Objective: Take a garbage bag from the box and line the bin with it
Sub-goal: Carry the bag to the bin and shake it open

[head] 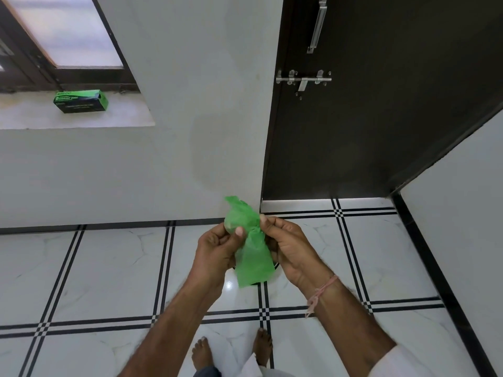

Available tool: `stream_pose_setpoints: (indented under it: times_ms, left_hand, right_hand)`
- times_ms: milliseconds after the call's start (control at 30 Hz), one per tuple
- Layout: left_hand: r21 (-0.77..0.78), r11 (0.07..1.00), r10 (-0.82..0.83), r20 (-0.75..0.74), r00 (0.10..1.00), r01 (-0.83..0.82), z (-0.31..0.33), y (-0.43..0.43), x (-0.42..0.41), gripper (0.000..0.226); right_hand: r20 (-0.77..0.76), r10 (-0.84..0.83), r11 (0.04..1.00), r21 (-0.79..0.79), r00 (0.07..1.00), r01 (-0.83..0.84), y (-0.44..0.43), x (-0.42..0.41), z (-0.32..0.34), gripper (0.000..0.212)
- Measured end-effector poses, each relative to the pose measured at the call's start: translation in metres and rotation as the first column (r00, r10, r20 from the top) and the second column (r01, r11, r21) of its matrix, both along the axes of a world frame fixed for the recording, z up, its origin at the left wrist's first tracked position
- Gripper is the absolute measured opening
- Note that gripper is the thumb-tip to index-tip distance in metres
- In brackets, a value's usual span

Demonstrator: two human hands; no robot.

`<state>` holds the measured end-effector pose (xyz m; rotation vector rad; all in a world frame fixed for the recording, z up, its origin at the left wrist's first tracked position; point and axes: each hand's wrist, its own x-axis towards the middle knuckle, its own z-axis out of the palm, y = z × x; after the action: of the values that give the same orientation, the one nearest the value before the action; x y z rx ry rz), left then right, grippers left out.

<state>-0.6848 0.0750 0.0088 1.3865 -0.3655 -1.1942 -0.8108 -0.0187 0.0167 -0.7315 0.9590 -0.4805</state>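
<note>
A green garbage bag (pixel 251 257), still folded into a narrow strip, hangs between both hands in the middle of the view. My left hand (pixel 217 251) pinches its upper part with thumb and fingers. My right hand (pixel 291 248) grips the same upper part from the other side. The bag's top end sticks up above the fingers and the lower end hangs down. The green and black bag box (pixel 81 101) lies on the window sill at the upper left. Just behind the bag a dark curved edge shows; I cannot tell whether it is the bin.
A dark door (pixel 381 118) with a metal bolt (pixel 303 80) stands at the right, in the corner past a white wall (pixel 190 131). The white tiled floor (pixel 109 268) has black stripes. Two bare feet show at the bottom.
</note>
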Motion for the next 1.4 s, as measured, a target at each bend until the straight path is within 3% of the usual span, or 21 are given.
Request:
stream_pose_setpoints:
  times_ms: [167, 300, 400, 500, 567, 600, 767, 933, 1033, 1100, 1167, 1267, 1400]
  left_hand:
    - [0.002, 1.000, 0.024, -0.230, 0.973, -0.024, -0.006, 0.004, 0.017, 0.051]
    - [0.050, 0.996, 0.085, -0.395, 0.915, -0.071, -0.013, 0.009, 0.036, 0.063]
    - [0.088, 0.994, 0.101, -0.461, 0.882, -0.068, -0.012, 0.010, 0.050, 0.057]
    - [0.088, 0.996, 0.047, -0.349, 0.936, -0.017, -0.012, 0.013, 0.063, 0.067]
    - [0.045, 0.995, -0.079, -0.206, 0.975, 0.090, -0.010, 0.015, 0.073, 0.087]
    - [0.029, 0.988, -0.149, -0.140, 0.979, 0.155, -0.007, 0.016, 0.078, 0.087]
    - [0.137, 0.942, -0.316, 0.056, 0.947, 0.306, -0.003, 0.014, 0.096, 0.038]
    - [0.173, 0.914, -0.382, 0.062, 0.922, 0.367, -0.011, 0.023, 0.119, 0.026]
    - [0.198, 0.908, -0.394, 0.098, 0.914, 0.370, -0.011, 0.028, 0.122, 0.035]
    - [0.157, 0.943, -0.301, 0.028, 0.953, 0.293, -0.011, 0.032, 0.124, 0.044]
    - [0.116, 0.976, -0.163, -0.176, 0.971, 0.185, -0.010, 0.035, 0.128, 0.050]
    - [0.149, 0.989, 0.056, -0.482, 0.875, 0.019, -0.008, 0.035, 0.137, 0.057]
    - [0.145, 0.975, 0.220, -0.620, 0.753, -0.165, -0.021, 0.031, 0.142, 0.068]
  right_hand:
    - [-0.142, -0.030, 0.999, 0.041, 0.989, 0.036, -0.009, 0.003, -0.008, 0.013]
    - [-0.119, -0.065, 0.992, 0.100, 0.991, 0.077, -0.012, 0.013, -0.012, 0.016]
    - [-0.135, -0.113, 0.987, 0.100, 0.984, 0.127, -0.006, 0.028, -0.011, 0.012]
    - [-0.232, -0.136, 0.989, 0.024, 0.963, 0.146, 0.000, 0.044, -0.009, 0.007]
    - [-0.291, -0.160, 0.987, -0.052, 0.943, 0.152, 0.004, 0.055, -0.009, 0.007]
    - [-0.310, -0.165, 0.986, -0.084, 0.936, 0.146, 0.005, 0.060, -0.009, 0.009]
    - [-0.285, -0.163, 0.986, -0.059, 0.945, 0.153, 0.012, 0.070, -0.013, 0.016]
    - [-0.147, -0.197, 0.979, 0.032, 0.969, 0.204, 0.020, 0.066, -0.019, 0.023]
    - [-0.066, -0.163, 0.986, 0.034, 0.984, 0.166, 0.024, 0.071, -0.019, 0.032]
    - [-0.064, -0.157, 0.988, -0.006, 0.986, 0.157, 0.026, 0.077, -0.019, 0.032]
    - [-0.056, -0.151, 0.988, -0.051, 0.987, 0.148, 0.025, 0.083, -0.021, 0.029]
    - [-0.036, -0.107, 0.987, -0.125, 0.994, 0.102, 0.023, 0.086, -0.026, 0.028]
    - [-0.026, -0.106, 0.985, -0.141, 0.994, 0.102, 0.024, 0.084, -0.035, 0.021]
